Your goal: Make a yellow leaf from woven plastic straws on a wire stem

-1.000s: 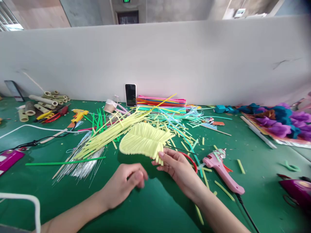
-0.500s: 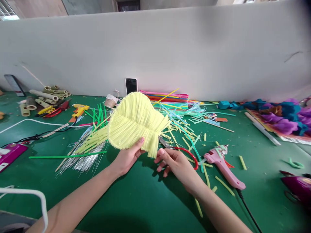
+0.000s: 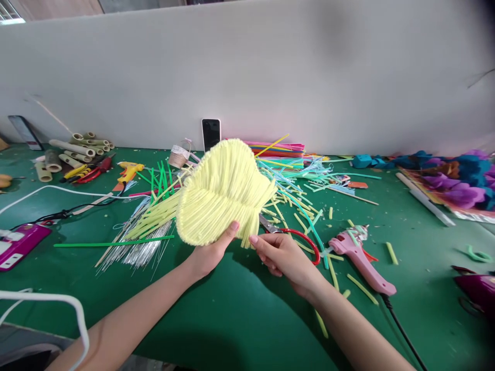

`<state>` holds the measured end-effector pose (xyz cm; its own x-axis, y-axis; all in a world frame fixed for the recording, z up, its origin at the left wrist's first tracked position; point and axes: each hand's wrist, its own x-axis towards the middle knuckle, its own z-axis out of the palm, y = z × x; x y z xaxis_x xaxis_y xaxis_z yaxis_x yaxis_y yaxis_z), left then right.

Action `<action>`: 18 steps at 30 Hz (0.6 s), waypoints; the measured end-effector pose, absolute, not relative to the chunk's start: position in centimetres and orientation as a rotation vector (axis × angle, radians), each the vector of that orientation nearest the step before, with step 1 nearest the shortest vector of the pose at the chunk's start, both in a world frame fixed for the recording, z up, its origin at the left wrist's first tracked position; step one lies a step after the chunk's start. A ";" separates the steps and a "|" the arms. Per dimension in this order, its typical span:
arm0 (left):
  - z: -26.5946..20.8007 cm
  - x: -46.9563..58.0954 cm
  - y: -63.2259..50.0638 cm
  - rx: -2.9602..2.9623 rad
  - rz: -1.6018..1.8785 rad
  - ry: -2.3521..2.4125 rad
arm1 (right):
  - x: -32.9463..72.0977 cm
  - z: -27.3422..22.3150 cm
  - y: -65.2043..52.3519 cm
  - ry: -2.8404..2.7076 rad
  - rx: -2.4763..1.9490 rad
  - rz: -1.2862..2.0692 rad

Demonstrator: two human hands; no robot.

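A pale yellow leaf shape made of pipe cleaners (image 3: 226, 198) is held up over the table, its ribs fanning from a central line. My left hand (image 3: 212, 250) grips its lower edge, thumb on the front and the other fingers hidden behind. At the lower right corner, the thumb and forefinger of my right hand (image 3: 284, 257) pinch the loose ends of the strips. Red-handled scissors (image 3: 305, 239) lie just behind my right hand, partly covered by it. To the right rests a pink glue gun (image 3: 361, 260) with its cord.
Yellow pipe cleaners and silvery wires (image 3: 143, 252) lie on the left of the green table (image 3: 216, 314). Coloured bundles (image 3: 280, 149) and a phone (image 3: 211, 135) stand at the back. A yellow glue gun (image 3: 129, 171), bamboo tubes (image 3: 73, 147) and a power strip (image 3: 29, 245) are farther left.
My right hand has closed from spread fingers to a pinch on the leaf's lower corner. The view has shifted slightly; my left hand keeps its hold.
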<state>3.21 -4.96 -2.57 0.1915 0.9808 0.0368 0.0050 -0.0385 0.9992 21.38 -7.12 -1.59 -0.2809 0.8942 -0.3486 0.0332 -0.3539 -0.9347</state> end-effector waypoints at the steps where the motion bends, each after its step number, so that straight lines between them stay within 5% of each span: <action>1: -2.5 3.1 -5.1 1.439 1.065 1.104 | 21.3 -1.5 -7.1 -1.188 -1.312 1.721; 18: -1.7 2.9 -6.1 1.932 0.947 1.364 | 21.2 -0.6 -7.0 -1.160 -1.253 1.643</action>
<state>2.88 -6.13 -1.72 0.2230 0.9506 0.2161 0.5343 -0.3046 0.7885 21.19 -7.03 -0.56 -0.2368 0.9278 -0.2883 -0.0392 -0.3056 -0.9514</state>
